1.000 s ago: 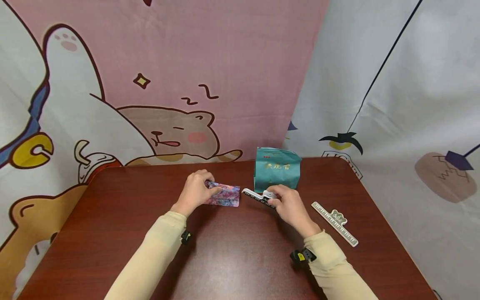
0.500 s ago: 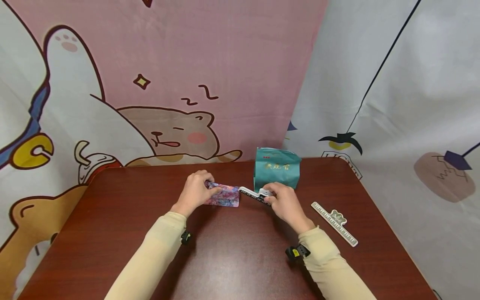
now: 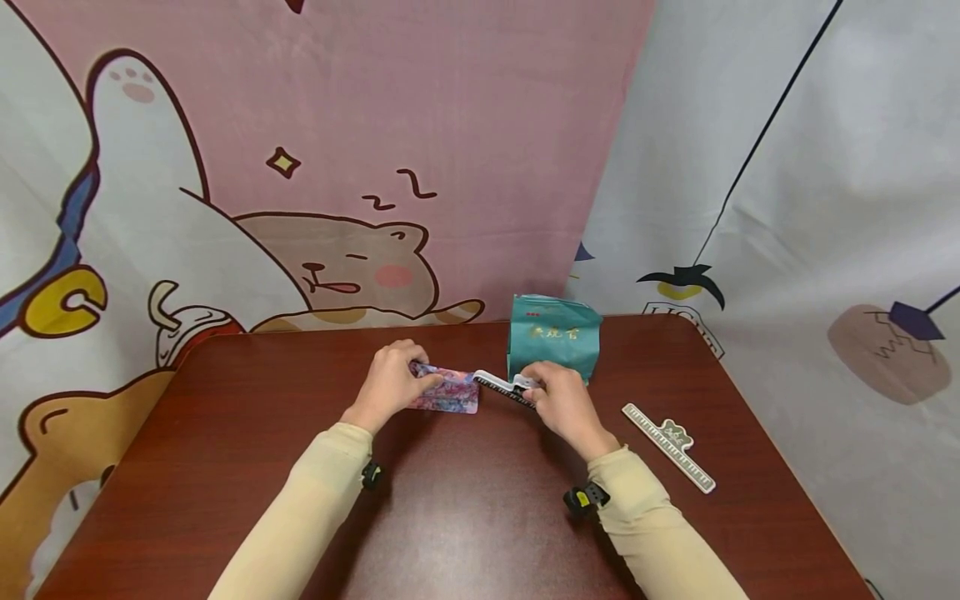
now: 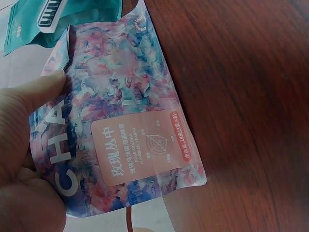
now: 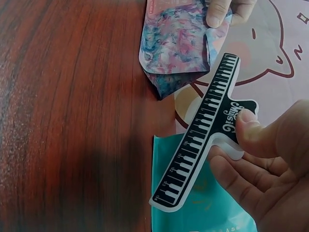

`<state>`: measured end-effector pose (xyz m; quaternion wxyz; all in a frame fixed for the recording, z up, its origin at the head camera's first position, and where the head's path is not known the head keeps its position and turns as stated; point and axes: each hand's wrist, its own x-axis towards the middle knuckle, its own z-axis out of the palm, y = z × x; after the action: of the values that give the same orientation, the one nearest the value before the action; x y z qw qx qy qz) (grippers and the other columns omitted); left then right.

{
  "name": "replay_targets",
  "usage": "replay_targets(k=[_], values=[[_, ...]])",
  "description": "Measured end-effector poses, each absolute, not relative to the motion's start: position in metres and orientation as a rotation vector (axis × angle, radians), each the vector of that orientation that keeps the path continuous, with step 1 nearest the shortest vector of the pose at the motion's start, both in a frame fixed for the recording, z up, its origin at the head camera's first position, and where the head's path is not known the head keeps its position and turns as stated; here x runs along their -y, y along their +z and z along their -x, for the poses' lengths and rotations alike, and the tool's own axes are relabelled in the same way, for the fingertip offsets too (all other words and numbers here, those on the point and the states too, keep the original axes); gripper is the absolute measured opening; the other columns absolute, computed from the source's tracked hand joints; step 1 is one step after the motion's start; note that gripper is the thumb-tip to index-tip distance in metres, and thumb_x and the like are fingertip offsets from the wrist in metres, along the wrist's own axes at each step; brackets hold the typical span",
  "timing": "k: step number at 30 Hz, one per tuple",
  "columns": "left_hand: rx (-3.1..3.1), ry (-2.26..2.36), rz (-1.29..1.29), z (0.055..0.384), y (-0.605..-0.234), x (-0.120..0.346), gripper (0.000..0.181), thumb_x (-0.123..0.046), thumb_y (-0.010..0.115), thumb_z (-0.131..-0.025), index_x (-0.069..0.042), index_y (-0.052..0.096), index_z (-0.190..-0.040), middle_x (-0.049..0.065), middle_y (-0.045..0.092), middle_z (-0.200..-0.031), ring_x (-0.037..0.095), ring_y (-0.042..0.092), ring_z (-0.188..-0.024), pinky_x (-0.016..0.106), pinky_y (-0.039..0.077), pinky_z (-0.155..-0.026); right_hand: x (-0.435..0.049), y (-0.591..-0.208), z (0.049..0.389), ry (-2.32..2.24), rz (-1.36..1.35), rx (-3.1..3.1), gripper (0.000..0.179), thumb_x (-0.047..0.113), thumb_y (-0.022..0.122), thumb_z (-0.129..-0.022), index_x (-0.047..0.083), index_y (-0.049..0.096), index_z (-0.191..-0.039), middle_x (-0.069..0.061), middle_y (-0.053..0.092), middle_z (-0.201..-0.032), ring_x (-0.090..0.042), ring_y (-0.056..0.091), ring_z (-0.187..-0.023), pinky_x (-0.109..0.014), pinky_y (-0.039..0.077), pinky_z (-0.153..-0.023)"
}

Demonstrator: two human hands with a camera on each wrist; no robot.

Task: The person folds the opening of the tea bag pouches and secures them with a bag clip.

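My left hand (image 3: 392,382) pinches the top edge of a pink and blue patterned tea pouch (image 4: 120,87), thumb in front. The folded top shows in the left wrist view, and lettering and a pink label cover the front. Between the thumb and fingers of my right hand (image 3: 564,404) is the handle of a long black and white clip (image 5: 198,135) with a piano-key print. One end of this clip overlaps the right edge of the pouch in the head view. In the right wrist view its far end points toward the pouch's top corner.
Behind my right hand stands a teal bag (image 3: 553,333) with gold characters. A second, pale long clip (image 3: 670,447) lies at the right on the reddish-brown table (image 3: 465,517). A cartoon-printed cloth (image 3: 487,167) hangs beyond the table's back edge.
My right hand has moved left with the piano-key clip, bringing its end from beside the pouch to overlapping its right edge. My left hand and the pouch have stayed in place.
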<state>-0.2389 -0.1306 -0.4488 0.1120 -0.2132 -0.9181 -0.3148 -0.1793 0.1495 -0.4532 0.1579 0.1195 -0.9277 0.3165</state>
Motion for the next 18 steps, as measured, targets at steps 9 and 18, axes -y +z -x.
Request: replay_targets(k=[9, 18], values=[[2.709, -0.917, 0.619, 0.2388, -0.4478, 0.1303, 0.027, -0.021, 0.094, -0.077, -0.007, 0.073, -0.084, 0.002, 0.061, -0.081, 0.021, 0.056, -0.078, 0.036, 0.051, -0.072, -0.1446, -0.4532, 0.1847, 0.898, -0.358, 2.63, 0.02, -0.007, 0.078, -0.08, 0.007, 0.075, -0.093, -0.005, 0.073, -0.086, -0.026, 0.07, -0.078, -0.045, 0.056, -0.071], [2.7, -0.918, 0.631, 0.2389, -0.4481, 0.1309, 0.027, -0.021, 0.094, -0.077, -0.007, 0.072, -0.082, 0.002, 0.061, -0.08, 0.021, 0.055, -0.077, 0.036, 0.049, -0.07, -0.1431, -0.4545, 0.1887, 0.859, -0.359, 2.622, 0.022, -0.01, 0.074, -0.08, 0.009, 0.075, -0.091, -0.005, 0.074, -0.088, -0.028, 0.071, -0.081, -0.047, 0.056, -0.073]])
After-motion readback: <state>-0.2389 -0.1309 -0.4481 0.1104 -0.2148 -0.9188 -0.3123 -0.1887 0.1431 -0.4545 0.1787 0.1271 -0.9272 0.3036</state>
